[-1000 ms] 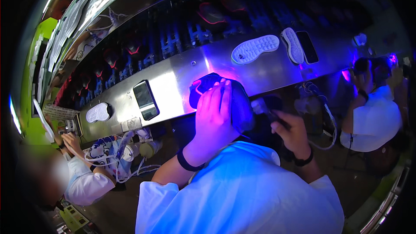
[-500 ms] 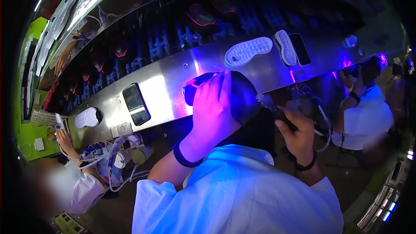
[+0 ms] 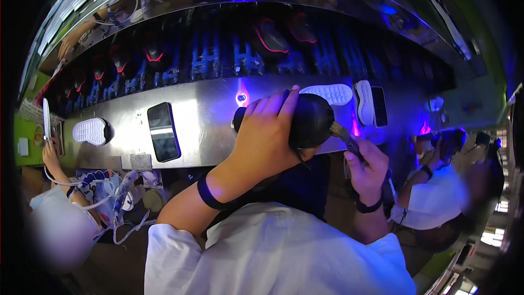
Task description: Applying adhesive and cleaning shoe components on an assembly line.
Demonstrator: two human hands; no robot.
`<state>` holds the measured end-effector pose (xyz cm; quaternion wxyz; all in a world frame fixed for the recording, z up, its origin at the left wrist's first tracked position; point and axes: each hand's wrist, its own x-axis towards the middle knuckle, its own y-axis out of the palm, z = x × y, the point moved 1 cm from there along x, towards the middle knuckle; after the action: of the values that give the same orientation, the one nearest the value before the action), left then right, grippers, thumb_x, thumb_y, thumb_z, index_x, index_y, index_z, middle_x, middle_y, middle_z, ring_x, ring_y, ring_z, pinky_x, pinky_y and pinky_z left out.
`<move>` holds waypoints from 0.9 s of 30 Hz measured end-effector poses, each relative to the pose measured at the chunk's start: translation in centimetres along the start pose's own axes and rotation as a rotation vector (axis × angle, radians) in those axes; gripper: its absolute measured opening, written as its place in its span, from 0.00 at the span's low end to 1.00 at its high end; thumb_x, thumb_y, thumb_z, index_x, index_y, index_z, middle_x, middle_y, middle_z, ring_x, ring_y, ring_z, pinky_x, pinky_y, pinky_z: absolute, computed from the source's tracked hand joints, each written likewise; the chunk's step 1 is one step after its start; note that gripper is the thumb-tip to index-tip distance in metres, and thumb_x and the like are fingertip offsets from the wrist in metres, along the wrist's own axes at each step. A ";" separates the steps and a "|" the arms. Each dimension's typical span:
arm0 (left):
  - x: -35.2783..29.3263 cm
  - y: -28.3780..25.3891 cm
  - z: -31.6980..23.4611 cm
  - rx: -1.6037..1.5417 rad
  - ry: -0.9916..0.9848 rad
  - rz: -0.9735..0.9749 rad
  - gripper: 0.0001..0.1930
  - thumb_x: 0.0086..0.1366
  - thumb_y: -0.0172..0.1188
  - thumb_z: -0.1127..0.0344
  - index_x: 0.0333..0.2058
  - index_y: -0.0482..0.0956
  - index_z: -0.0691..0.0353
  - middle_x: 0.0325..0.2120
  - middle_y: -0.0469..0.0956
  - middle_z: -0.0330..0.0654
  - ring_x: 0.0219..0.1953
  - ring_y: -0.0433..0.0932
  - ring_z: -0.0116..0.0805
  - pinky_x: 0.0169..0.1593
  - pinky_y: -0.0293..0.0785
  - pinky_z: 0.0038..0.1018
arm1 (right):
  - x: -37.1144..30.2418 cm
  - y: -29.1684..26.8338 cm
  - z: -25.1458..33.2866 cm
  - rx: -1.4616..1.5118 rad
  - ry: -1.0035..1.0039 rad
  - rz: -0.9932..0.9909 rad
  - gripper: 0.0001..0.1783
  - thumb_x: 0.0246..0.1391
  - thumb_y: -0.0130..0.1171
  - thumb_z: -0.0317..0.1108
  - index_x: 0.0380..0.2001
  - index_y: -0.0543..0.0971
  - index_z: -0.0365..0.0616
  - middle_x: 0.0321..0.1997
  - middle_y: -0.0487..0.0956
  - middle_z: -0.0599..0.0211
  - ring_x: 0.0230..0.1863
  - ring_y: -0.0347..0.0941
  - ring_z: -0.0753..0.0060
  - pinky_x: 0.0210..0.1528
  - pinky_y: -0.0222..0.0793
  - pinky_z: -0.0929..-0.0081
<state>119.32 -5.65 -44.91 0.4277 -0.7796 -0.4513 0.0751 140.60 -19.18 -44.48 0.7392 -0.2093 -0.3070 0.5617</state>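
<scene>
My left hand [image 3: 265, 136] is wrapped over a black shoe upper [image 3: 312, 117] that I hold above the near edge of the metal bench; its rounded end points right. In my right hand [image 3: 368, 169] is a brush [image 3: 345, 137] with a dark handle, its bristle end at the right side of the upper. Just behind the upper lies a white shoe sole [image 3: 330, 94], partly covered by it. Another white sole [image 3: 364, 104] stands to its right, against a black phone [image 3: 378, 104].
A long metal bench [image 3: 128, 95] crosses in front of me, with a phone [image 3: 162, 131] and a white sole [image 3: 90, 131] at left. Behind it, a dark conveyor [image 3: 218, 65] carries black shoes with red edges. Co-workers [image 3: 436, 191] sit on both sides. Cables and hoses [image 3: 123, 196] hang at lower left.
My view has tilted and shifted. The brush has come up against the upper, which has turned so its dark rounded end shows more. Violet light has left my left hand.
</scene>
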 end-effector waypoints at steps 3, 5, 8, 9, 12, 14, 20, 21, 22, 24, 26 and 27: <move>0.2 -0.5 1.5 0.120 -0.042 0.180 0.56 0.39 0.78 0.51 0.67 0.61 0.65 0.52 0.74 0.59 0.50 0.77 0.59 0.55 0.73 0.45 | -0.3 2.9 -2.5 0.139 -0.067 -0.155 0.17 0.54 0.68 0.27 0.46 0.81 0.33 0.33 0.82 0.64 0.29 0.76 0.71 0.35 0.72 0.75; -0.6 -1.1 3.3 0.274 -0.033 0.322 0.56 0.42 0.76 0.53 0.68 0.57 0.63 0.44 0.76 0.56 0.42 0.80 0.55 0.45 0.77 0.43 | -1.4 3.7 -3.9 0.340 0.159 -0.088 0.17 0.55 0.68 0.28 0.47 0.81 0.33 0.35 0.83 0.63 0.32 0.77 0.73 0.37 0.73 0.75; -2.3 -0.6 6.1 0.168 0.053 0.231 0.55 0.42 0.76 0.52 0.68 0.58 0.61 0.43 0.77 0.60 0.40 0.81 0.57 0.42 0.78 0.44 | -0.7 3.4 -4.1 0.583 0.463 0.086 0.18 0.58 0.67 0.31 0.50 0.81 0.33 0.38 0.85 0.63 0.38 0.78 0.76 0.42 0.73 0.75; -2.6 -1.2 5.7 0.166 0.023 0.203 0.53 0.44 0.76 0.49 0.67 0.61 0.62 0.43 0.79 0.61 0.41 0.81 0.58 0.43 0.79 0.45 | -0.3 3.3 -3.9 0.460 0.342 0.124 0.18 0.58 0.67 0.31 0.50 0.81 0.34 0.37 0.84 0.64 0.38 0.78 0.77 0.42 0.73 0.76; -4.2 -1.3 5.7 -0.006 0.026 0.165 0.51 0.46 0.75 0.45 0.65 0.64 0.64 0.45 0.80 0.59 0.43 0.82 0.58 0.46 0.80 0.44 | 1.5 1.2 -1.8 0.360 0.214 0.118 0.17 0.58 0.66 0.30 0.50 0.82 0.35 0.37 0.84 0.65 0.37 0.78 0.77 0.43 0.72 0.77; -4.9 -1.3 4.4 -0.086 0.075 0.164 0.48 0.49 0.75 0.44 0.63 0.66 0.66 0.45 0.81 0.54 0.45 0.83 0.54 0.49 0.80 0.42 | 2.3 -0.4 0.1 0.379 0.206 0.118 0.18 0.56 0.67 0.27 0.49 0.81 0.32 0.37 0.84 0.67 0.36 0.77 0.79 0.42 0.72 0.78; -6.1 -2.1 0.6 -0.699 -0.095 0.323 0.48 0.51 0.77 0.45 0.62 0.66 0.67 0.49 0.81 0.47 0.50 0.83 0.40 0.55 0.78 0.34 | 3.3 -1.2 3.0 0.355 0.092 0.140 0.19 0.55 0.67 0.29 0.50 0.82 0.35 0.37 0.84 0.65 0.36 0.78 0.77 0.41 0.72 0.77; -6.3 -2.2 0.6 -0.685 -0.091 0.319 0.48 0.51 0.77 0.45 0.62 0.66 0.67 0.49 0.81 0.47 0.50 0.83 0.40 0.55 0.78 0.34 | 3.2 -1.0 2.9 0.380 0.089 0.168 0.20 0.56 0.67 0.30 0.51 0.82 0.37 0.39 0.85 0.61 0.38 0.80 0.73 0.43 0.74 0.75; -6.5 -2.2 0.7 -0.692 -0.096 0.337 0.48 0.50 0.78 0.45 0.62 0.66 0.67 0.50 0.81 0.48 0.50 0.83 0.40 0.55 0.78 0.35 | 3.0 -1.0 2.8 0.389 0.078 0.164 0.20 0.56 0.67 0.30 0.51 0.82 0.37 0.39 0.85 0.61 0.38 0.80 0.73 0.43 0.74 0.75; -6.8 -1.9 0.8 -0.687 -0.106 0.356 0.49 0.50 0.78 0.45 0.62 0.65 0.67 0.50 0.81 0.48 0.50 0.82 0.40 0.55 0.78 0.35 | 2.7 -0.9 2.5 0.368 0.083 0.144 0.21 0.55 0.68 0.30 0.51 0.81 0.36 0.39 0.85 0.60 0.38 0.81 0.73 0.44 0.74 0.74; -7.1 -1.6 0.7 -0.727 -0.114 0.351 0.47 0.49 0.79 0.47 0.61 0.66 0.67 0.49 0.81 0.48 0.50 0.82 0.40 0.55 0.78 0.35 | 2.9 -0.8 2.3 0.383 0.060 0.107 0.19 0.54 0.69 0.29 0.49 0.82 0.36 0.34 0.81 0.70 0.34 0.74 0.81 0.38 0.69 0.79; -7.1 -1.7 0.6 -0.733 -0.167 0.377 0.46 0.49 0.79 0.49 0.60 0.67 0.67 0.49 0.81 0.48 0.51 0.82 0.40 0.56 0.77 0.35 | 2.9 -1.0 1.9 0.365 0.056 0.130 0.18 0.54 0.69 0.29 0.48 0.82 0.36 0.34 0.81 0.70 0.34 0.74 0.80 0.38 0.69 0.79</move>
<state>113.80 -10.36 -46.01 0.0628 -0.9404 -0.3305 0.0494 140.49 -16.72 -41.83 0.7355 -0.1066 -0.1650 0.6485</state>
